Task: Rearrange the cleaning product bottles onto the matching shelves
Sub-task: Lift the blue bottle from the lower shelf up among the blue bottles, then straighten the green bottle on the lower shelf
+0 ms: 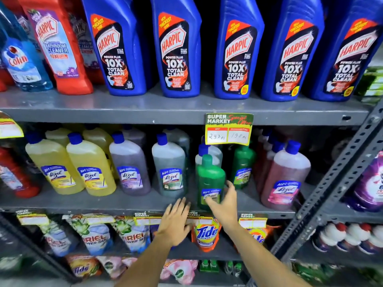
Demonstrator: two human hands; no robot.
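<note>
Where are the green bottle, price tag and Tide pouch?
green bottle (210,179), head view, on its body
price tag (229,129), head view, on its middle
Tide pouch (206,235), head view, on its front

The shelves (145,199) are matt grey painted metal with a perforated upright (339,175), the blue Harpic bottles (176,46) and the green Lizol bottle (210,179) are smooth glossy plastic with printed labels, and the price tag (229,129) is glossy paper.
</note>
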